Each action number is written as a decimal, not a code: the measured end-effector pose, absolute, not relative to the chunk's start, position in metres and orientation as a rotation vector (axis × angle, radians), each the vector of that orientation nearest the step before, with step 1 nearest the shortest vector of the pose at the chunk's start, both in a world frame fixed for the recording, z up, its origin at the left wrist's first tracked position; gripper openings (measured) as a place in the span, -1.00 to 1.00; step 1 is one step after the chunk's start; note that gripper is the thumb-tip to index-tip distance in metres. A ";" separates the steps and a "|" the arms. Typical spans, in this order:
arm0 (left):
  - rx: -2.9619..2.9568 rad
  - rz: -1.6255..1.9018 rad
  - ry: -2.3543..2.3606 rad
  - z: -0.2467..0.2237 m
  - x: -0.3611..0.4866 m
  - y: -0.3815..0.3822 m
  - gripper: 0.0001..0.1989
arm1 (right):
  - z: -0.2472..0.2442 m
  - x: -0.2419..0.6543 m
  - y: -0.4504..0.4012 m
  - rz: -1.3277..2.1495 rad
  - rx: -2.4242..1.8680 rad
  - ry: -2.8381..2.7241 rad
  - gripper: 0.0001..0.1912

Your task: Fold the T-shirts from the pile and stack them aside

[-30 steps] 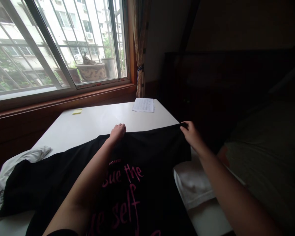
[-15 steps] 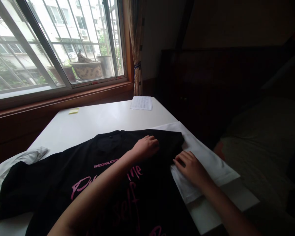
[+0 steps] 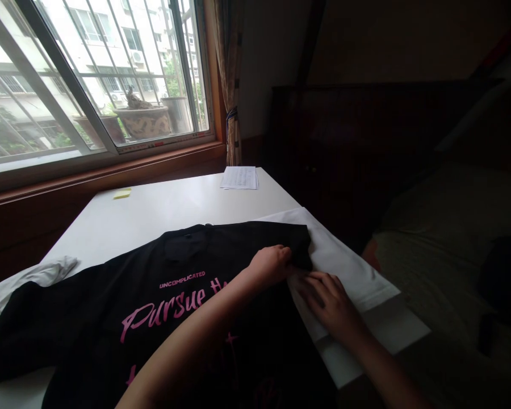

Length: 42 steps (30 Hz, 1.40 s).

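Observation:
A black T-shirt [image 3: 221,244] with pink lettering lies spread out, front up, over white cloth. My left hand [image 3: 275,261] rests at its right shoulder side, fingers curled down on the black fabric beside the sleeve. Just to the right, my right hand [image 3: 330,298] is bent at the sleeve's lower edge, its thumb and fingers drawn together there. Those fingertips are slightly blurred. Beneath the sleeve, a white garment [image 3: 349,258] reaches out over the table's right side. My left forearm covers part of the lettering.
The white table [image 3: 170,196] carries a yellow sticky-note pad [image 3: 122,193] and sheets of paper [image 3: 239,178] at its far end. Crumpled white cloth [image 3: 38,274] lies at the left. Beyond are a barred window and a tied curtain [image 3: 232,108]; dark furniture stands at the right.
My left hand has shifted right and slightly down across the shirt, toward the sleeve. My right hand is now close beside it. More of the pink lettering shows.

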<state>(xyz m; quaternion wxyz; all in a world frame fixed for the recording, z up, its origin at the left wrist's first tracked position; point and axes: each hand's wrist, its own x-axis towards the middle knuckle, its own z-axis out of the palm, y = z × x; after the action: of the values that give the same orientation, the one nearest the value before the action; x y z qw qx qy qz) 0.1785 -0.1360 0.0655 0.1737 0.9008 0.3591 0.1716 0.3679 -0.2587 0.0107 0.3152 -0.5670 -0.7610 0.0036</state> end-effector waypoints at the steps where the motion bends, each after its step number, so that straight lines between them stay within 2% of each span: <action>1: 2.491 0.573 1.013 0.067 0.174 -0.135 -0.89 | 0.013 0.368 -0.258 0.031 -1.482 -2.032 -0.67; 6: 2.145 0.886 0.917 0.081 0.143 -0.136 -0.85 | 0.026 0.362 -0.244 0.093 -1.433 -2.129 -0.49; 15: 2.046 0.934 0.852 0.089 0.138 -0.144 -0.86 | 0.009 0.333 -0.235 0.005 -1.247 -2.423 -0.38; 20: 2.090 0.903 0.825 0.083 0.148 -0.143 -0.85 | 0.026 0.324 -0.242 0.325 -1.214 -2.407 -0.43; 24: 2.126 0.906 0.794 0.079 0.152 -0.144 -0.84 | 0.036 0.337 -0.238 0.690 -1.309 -2.055 -0.58; 28: 2.150 0.913 0.800 0.075 0.152 -0.145 -0.84 | 0.027 0.365 -0.217 0.686 -1.557 -1.415 -0.62; 31: 2.182 0.945 0.792 0.071 0.152 -0.146 -0.82 | 0.025 0.379 -0.196 0.715 -1.571 -1.133 -0.57; 36: 2.275 0.921 0.775 0.069 0.152 -0.151 -0.86 | 0.038 0.372 -0.164 0.995 -1.470 -0.911 -0.31; 39: 2.318 0.874 0.839 0.068 0.154 -0.155 -0.89 | 0.040 0.367 -0.144 0.972 -1.452 -0.877 -0.19; 42: 2.374 0.835 0.888 0.066 0.158 -0.159 -0.93 | 0.041 0.369 -0.125 0.885 -1.474 -0.909 -0.21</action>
<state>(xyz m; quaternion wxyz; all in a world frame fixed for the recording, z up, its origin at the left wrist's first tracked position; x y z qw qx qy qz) 0.1576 -0.1593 0.0659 0.2345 0.8648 0.3234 0.3044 0.3689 -0.1254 0.0411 0.5633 -0.6262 -0.3863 0.3760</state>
